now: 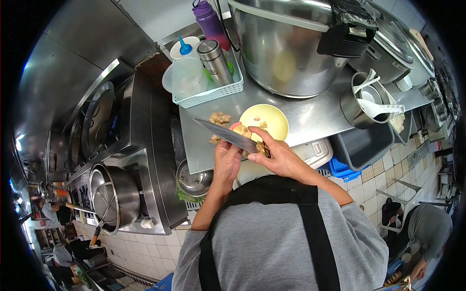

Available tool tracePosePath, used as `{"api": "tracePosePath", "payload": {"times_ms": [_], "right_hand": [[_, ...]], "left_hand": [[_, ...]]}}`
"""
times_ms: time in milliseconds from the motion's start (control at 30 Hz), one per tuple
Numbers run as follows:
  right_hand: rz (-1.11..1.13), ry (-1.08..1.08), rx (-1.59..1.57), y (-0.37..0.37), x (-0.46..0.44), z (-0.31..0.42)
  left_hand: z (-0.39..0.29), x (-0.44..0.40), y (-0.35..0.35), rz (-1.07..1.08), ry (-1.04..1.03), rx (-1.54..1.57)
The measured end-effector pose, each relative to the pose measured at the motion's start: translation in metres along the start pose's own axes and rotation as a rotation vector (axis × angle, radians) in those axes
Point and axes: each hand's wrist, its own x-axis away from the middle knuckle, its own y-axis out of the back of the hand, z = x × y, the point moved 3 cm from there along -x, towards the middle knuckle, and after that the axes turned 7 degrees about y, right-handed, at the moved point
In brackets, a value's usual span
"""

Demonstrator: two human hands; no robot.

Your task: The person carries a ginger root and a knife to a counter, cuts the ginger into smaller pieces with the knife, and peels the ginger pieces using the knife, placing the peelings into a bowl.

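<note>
My right hand is closed around the handle end of a broad-bladed knife. The blade points left and away from me, over the steel counter. My left hand is closed on a pale, partly peeled piece of ginger, held against the blade; most of its fingers are hidden behind the knife. Just beyond sits a yellow plate with small ginger bits on it. Brown ginger pieces lie on the counter left of the plate.
A large steel cooker stands behind the plate. Left of it is a light-blue basket with bottles and tubs. A steel pot of ladles stands right. A stove with a pot is left; people work at both sides.
</note>
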Motion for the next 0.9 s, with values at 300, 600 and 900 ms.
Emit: {"api": "tracePosePath", "payload": {"times_ms": [300,600,900], "right_hand": [[-0.034,0.066,-0.037,0.000,-0.011,-0.008],[-0.117,0.103,-0.107,-0.005,-0.033,-0.014],[-0.004,0.160,-0.054,0.000,-0.030,-0.006]], "left_hand": [[0.000,-0.003,0.001,-0.043,-0.128,-0.209],[-0.006,-0.004,-0.006,-0.073,-0.209,-0.441],[-0.016,-0.001,0.010,-0.080,-0.159,-0.445]]}}
